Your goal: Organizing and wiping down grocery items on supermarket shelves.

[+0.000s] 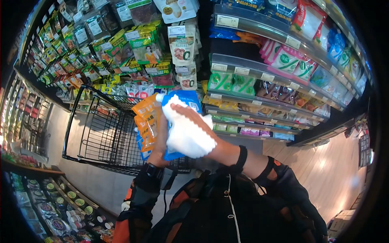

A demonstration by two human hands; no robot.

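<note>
My left hand grips upright plastic packets in front of my chest. An orange packet with writing is on its left side, and a blue packet is on its right. Part of another blue packet shows behind the orange one. My right hand holds a white cloth flat against the face of the blue packet. The cloth covers most of that face. Most of my left fingers are hidden by the packets.
A black wire shopping cart stands ahead on the left, partly under the packets. Hanging bagged goods line the rack ahead. Shelves of bagged products rise to the right. A display of tubs is at lower left.
</note>
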